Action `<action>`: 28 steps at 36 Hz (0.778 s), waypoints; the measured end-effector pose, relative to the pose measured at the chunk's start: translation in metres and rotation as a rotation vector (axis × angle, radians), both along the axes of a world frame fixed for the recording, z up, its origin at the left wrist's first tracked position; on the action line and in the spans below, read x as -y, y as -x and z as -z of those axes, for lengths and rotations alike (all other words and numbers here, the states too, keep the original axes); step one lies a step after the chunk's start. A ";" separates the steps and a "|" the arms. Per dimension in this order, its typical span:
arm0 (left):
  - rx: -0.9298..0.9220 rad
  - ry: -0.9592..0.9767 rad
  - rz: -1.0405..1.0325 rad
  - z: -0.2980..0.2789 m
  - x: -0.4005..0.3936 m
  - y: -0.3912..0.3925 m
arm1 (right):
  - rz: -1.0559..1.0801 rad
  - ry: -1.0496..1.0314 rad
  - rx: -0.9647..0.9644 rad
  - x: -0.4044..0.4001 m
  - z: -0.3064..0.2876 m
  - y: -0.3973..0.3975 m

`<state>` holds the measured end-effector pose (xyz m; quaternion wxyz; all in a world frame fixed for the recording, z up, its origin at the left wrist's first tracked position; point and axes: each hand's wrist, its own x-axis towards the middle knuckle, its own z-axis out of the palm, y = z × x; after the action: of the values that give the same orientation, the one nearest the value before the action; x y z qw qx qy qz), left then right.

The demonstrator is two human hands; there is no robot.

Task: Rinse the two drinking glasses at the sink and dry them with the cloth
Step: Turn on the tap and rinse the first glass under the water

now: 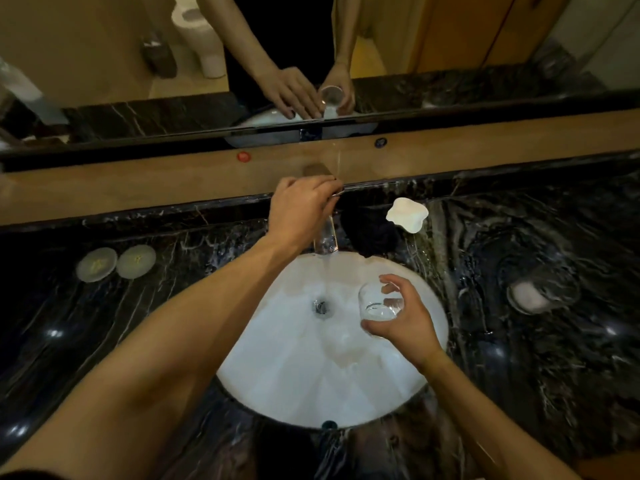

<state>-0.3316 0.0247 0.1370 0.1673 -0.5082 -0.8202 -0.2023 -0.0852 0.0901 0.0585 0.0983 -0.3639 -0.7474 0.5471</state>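
Head view, left hand (300,208) gripping faucet (325,237), right hand (398,315) pinching glass (379,303) over sink (284,375) — coasters (116,263), soap dish (407,213) aside

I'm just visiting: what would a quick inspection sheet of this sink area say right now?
Surface: dark marble counter around a white sink.
Job's things: glass in the right hand; second glass on the counter, right; no cloth seen.
Clutter: white dish; two round coasters.
Grips: left hand on the tap, water running; right hand holds the glass over the sink.
Cables: nothing seen.
Surroundings: mirror behind, wooden ledge below it.
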 end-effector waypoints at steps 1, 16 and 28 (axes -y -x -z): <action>-0.006 -0.016 -0.006 0.001 -0.001 -0.001 | 0.001 -0.017 -0.011 0.000 -0.001 -0.002; -0.107 -0.168 -0.006 0.046 0.010 -0.020 | 0.053 -0.085 -0.038 -0.001 -0.007 -0.022; 0.094 -0.093 -0.095 0.049 0.009 -0.042 | -0.170 -0.493 0.288 -0.014 -0.024 -0.034</action>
<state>-0.2901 0.0154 0.0883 0.1616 -0.4503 -0.8401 -0.2555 -0.0508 0.1040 0.0828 0.0307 -0.3391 -0.8917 0.2981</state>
